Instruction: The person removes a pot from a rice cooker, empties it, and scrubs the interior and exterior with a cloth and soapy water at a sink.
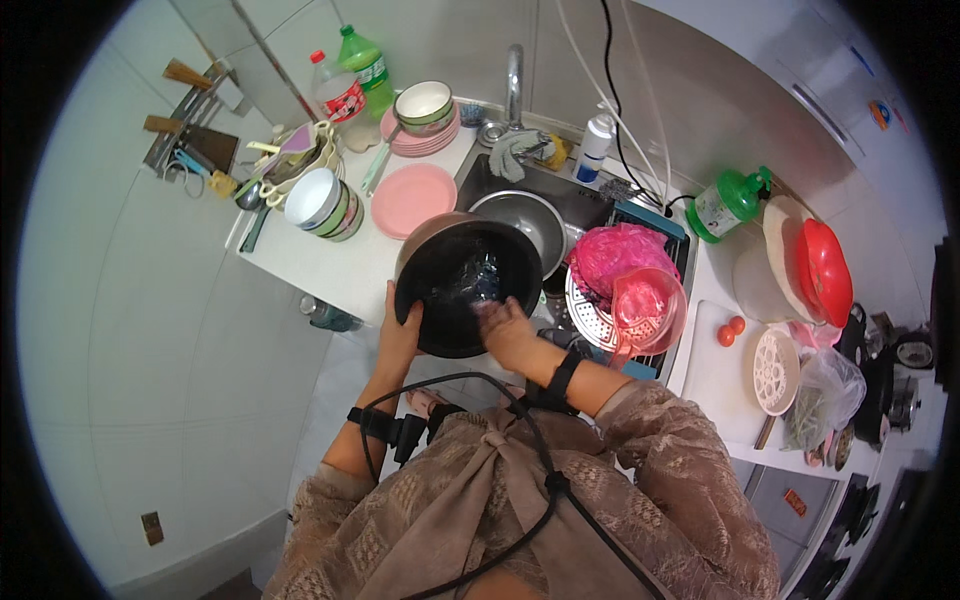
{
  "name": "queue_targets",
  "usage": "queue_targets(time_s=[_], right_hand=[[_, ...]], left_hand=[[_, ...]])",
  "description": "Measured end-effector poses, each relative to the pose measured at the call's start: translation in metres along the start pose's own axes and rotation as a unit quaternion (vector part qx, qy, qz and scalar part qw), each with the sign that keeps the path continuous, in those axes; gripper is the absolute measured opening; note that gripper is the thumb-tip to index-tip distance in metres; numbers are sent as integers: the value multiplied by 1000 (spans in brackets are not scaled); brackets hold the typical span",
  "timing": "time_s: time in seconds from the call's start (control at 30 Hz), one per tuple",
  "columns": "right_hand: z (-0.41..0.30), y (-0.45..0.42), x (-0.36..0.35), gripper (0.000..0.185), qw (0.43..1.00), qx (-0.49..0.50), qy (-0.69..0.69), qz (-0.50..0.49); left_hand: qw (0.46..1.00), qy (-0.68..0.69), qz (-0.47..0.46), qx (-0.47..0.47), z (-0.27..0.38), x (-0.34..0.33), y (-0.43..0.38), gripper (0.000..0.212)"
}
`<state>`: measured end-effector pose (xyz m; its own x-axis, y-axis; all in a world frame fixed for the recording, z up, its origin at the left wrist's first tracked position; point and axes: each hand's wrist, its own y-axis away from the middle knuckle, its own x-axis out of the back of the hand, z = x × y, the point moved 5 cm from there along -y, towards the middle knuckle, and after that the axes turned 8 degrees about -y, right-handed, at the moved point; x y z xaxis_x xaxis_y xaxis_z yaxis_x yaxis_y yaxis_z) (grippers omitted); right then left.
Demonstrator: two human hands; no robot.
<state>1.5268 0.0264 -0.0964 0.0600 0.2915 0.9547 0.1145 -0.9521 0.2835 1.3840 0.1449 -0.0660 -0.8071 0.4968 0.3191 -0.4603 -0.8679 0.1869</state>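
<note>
My left hand (401, 330) grips the near left side of a round pot (442, 300), with the thumb over its rim. The pot is black inside and brownish outside, tilted so that its wet inside faces me. Against its inner wall, near the right rim, is my right hand (508, 334). Its fingers are blurred, so whether they hold anything is not clear. Behind the pot, a steel basin (553, 217) sits in the sink (480, 176), below the faucet (514, 82).
Right of the basin, a pink plastic bag (622, 251) and a clear red strainer or scoop (670, 330) rest on a perforated steel tray (581, 307). Pink plates (414, 201) and stacked bowls (316, 199) stand on the left counter. Tomatoes (726, 335) lie on a white board (697, 367).
</note>
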Motion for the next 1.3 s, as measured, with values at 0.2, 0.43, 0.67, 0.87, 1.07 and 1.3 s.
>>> queue_targets(time_s=[0.2,0.43,0.67,0.87,1.07,1.3], right_hand=[[18,-17,-17,46,990,-91,88,-55],[-45,-55,6,68,894,51,-425,135],[-53,-66,24,77,745,111,-654,76],[0,-29,-18,64,982,35,-180,-38],[14,-18,-9,53,995,-41,-37,-86],[-51,-64,17,77,838,74,-533,92]], left_hand=[[1000,-4,22,-1,-7,-1,-11,71],[996,-83,17,-38,-4,-4,-13,73],[990,-131,30,-37,7,2,-20,75],[999,-29,-33,14,1,6,-29,77],[996,-73,-25,-32,10,5,-37,77],[994,-108,-3,-33,25,3,-23,76]])
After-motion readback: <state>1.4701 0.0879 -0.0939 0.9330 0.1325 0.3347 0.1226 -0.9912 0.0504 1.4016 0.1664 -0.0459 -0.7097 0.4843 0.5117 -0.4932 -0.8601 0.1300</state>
